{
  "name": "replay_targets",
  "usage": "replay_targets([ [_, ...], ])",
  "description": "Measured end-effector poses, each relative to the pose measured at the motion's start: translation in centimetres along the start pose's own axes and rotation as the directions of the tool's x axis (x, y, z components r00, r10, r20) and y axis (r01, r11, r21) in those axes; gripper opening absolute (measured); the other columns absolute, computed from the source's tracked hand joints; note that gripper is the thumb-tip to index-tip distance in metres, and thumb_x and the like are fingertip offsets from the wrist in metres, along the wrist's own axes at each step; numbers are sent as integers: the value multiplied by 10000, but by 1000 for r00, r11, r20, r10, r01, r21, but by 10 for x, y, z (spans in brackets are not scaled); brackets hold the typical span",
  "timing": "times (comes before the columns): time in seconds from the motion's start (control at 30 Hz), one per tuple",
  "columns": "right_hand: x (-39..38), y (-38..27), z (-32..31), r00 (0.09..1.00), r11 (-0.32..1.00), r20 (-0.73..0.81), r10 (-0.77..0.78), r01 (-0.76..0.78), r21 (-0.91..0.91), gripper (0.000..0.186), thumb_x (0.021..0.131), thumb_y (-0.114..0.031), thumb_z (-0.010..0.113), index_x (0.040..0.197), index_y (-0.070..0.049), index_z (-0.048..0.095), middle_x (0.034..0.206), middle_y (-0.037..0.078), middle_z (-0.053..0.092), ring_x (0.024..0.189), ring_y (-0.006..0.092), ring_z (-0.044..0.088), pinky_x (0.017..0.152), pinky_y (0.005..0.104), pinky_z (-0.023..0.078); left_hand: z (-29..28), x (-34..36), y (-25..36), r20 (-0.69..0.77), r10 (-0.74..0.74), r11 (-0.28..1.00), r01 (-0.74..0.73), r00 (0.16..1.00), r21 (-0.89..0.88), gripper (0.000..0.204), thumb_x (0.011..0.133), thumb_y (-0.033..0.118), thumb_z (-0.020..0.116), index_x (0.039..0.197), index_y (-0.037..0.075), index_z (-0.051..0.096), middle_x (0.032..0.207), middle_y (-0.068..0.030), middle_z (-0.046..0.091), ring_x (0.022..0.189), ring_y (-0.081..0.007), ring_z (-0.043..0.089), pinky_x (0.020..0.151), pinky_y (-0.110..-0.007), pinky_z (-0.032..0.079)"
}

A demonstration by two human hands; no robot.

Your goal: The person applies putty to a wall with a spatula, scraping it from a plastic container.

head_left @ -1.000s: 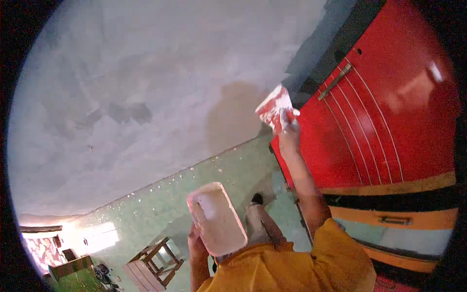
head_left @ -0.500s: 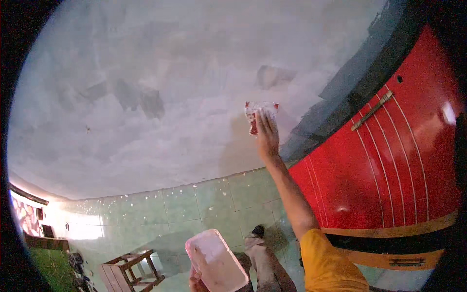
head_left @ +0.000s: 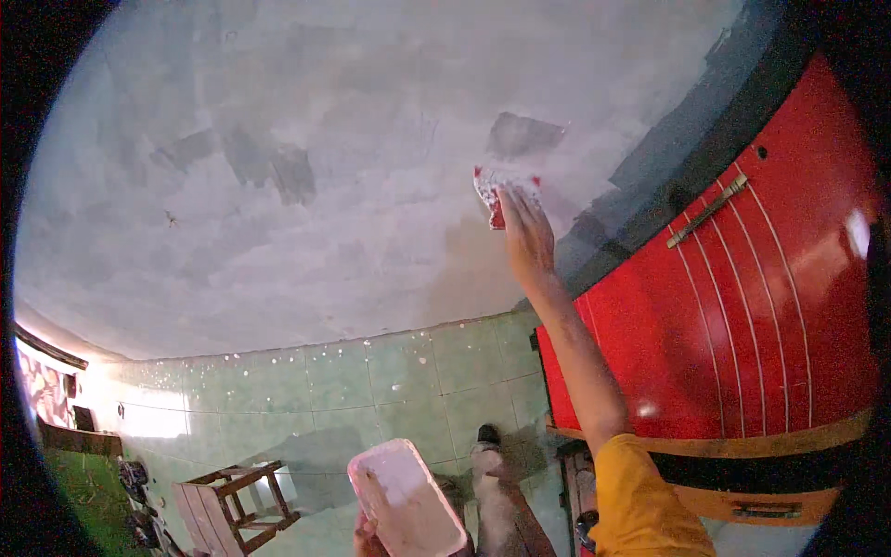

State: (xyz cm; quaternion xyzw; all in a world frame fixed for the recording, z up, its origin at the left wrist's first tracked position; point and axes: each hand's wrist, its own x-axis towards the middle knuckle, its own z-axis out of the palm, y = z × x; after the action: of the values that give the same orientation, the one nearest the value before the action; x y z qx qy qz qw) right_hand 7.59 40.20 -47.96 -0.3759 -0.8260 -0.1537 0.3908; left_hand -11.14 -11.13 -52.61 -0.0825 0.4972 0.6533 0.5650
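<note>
My right hand reaches up with its fingers pressed over a flat red spreader smeared with white paste. The spreader lies against the grey-white wall, just below a darker grey patch. Low in the view, my left hand grips the left side of a pinkish rectangular tub, which is tilted and has whitish paste inside. Most of the left hand is hidden behind the tub or cut off by the lower edge.
A red cabinet with a long handle stands close on the right, beside a dark grey wall strip. Green tiles spotted with white form the floor, where a wooden stool stands at lower left. My foot is below.
My right hand and the spreader have moved a little up and to the right along the wall. The tub stays in my left hand, and the whole view has shifted slightly.
</note>
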Motion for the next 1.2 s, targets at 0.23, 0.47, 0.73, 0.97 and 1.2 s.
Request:
replay_targets([
  [0.23, 93, -1, -68, 979, 999, -203, 34, -40, -29, 563, 883, -67, 527, 1433, 12, 433, 1439, 241, 483, 1333, 408, 461, 1118, 491, 349, 4, -6, -9, -16, 11, 1000, -11, 1000, -6, 838, 832, 415, 683, 1462, -17, 339, 1329, -165, 540, 1184, -310, 560, 1010, -439, 472],
  [0.47, 1, 12, 34, 1000, 998, -24, -12, 11, -57, 649, 838, 5, 530, 1472, 0, 388, 1485, 219, 435, 1389, 403, 393, 1118, 509, 344, 12, -5, -21, -19, 2, 1000, -3, 1000, -19, 849, 832, 434, 679, 1463, -20, 338, 1336, -169, 539, 1187, -313, 559, 1012, -441, 470],
  [0.73, 87, -13, -85, 987, 993, -108, 116, -115, 22, 539, 847, -1, 537, 1382, -67, 531, 1299, 197, 606, 1219, 370, 564, 992, 460, 463, 15, -7, -25, -46, 26, 999, -27, 999, -23, 863, 831, 457, 674, 1464, -23, 337, 1343, -173, 538, 1191, -317, 558, 1015, -443, 468],
  [0.97, 72, 12, -42, 981, 994, -171, -88, 77, -71, 481, 860, -26, 533, 1340, -28, 554, 1304, 184, 611, 1202, 359, 578, 1002, 448, 468, 18, -6, -31, -20, 24, 999, -24, 1000, -23, 875, 831, 477, 670, 1464, -25, 336, 1350, -177, 536, 1194, -321, 557, 1018, -445, 465],
  [1.2, 28, 9, -17, 995, 994, 53, -88, 84, 63, 485, 844, -22, 553, 1329, -16, 555, 1267, 176, 632, 1180, 374, 589, 991, 448, 478, 16, -10, -33, -12, 55, 998, -55, 998, -26, 887, 830, 496, 666, 1465, -28, 335, 1357, -181, 535, 1197, -325, 556, 1020, -446, 463],
])
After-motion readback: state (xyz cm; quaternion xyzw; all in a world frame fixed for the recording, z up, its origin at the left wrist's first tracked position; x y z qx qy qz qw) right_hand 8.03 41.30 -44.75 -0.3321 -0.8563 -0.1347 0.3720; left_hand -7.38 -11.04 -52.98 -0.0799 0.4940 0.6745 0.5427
